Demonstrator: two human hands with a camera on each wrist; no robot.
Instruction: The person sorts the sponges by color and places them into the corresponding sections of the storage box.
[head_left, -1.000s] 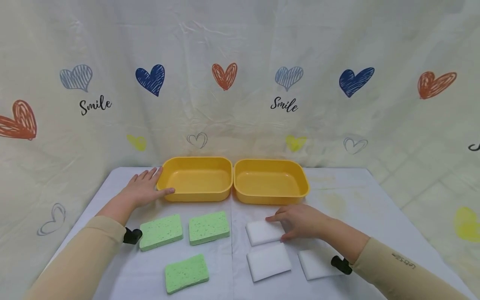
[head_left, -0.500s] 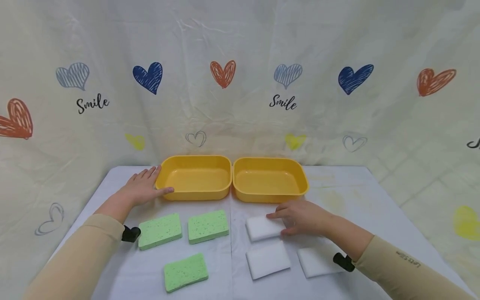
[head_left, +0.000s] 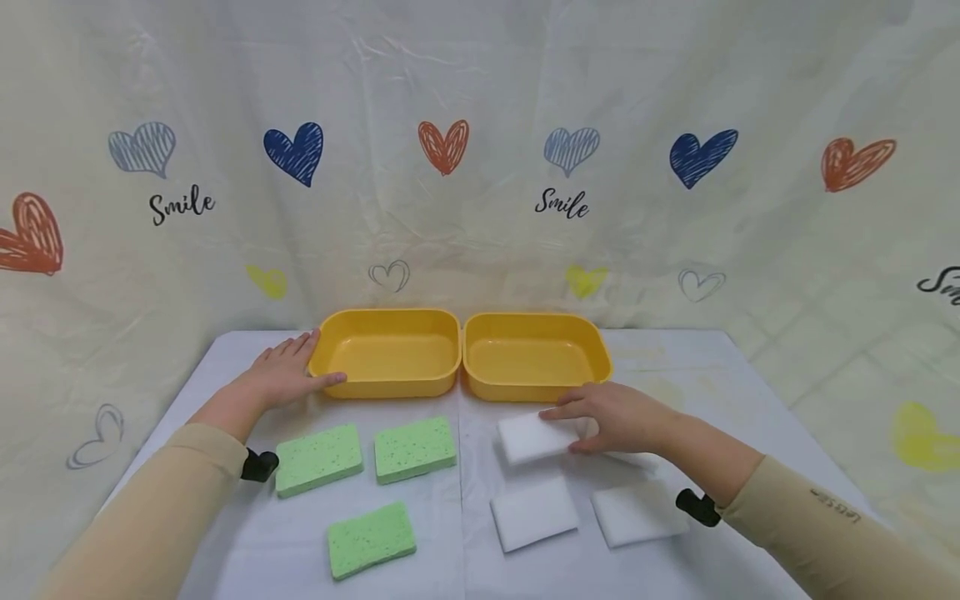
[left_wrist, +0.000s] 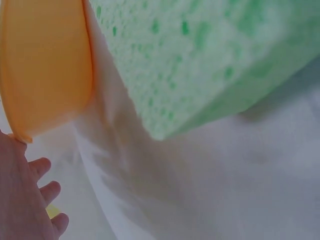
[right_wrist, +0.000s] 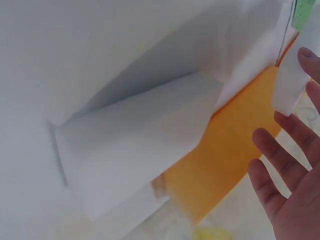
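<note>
My right hand [head_left: 622, 417] pinches a white sponge [head_left: 534, 437] between thumb and fingers, its near edge tilted off the table in front of the right yellow tray [head_left: 540, 392]. That sponge [right_wrist: 292, 82] also appears at the fingertips in the right wrist view. My left hand [head_left: 281, 375] rests with spread fingers against the left end of the left yellow tray [head_left: 390, 388], thumb at its front rim. Under my right wrist another white sponge [head_left: 633, 460] is mostly hidden. Two more, a middle white sponge [head_left: 534, 515] and a right white sponge [head_left: 637, 512], lie nearer.
Three green sponges lie on the left half: a left one [head_left: 318, 461], a right one [head_left: 415, 451] and a front one [head_left: 371, 540]. The trays stand side by side at the back of the white-covered table [head_left: 705, 367], before a curtain [head_left: 480, 225] printed with hearts.
My right hand has taken hold of the white sponge and raised it slightly, towards the right tray. Another white sponge now shows beneath the wrist. My left hand stays at the left tray.
</note>
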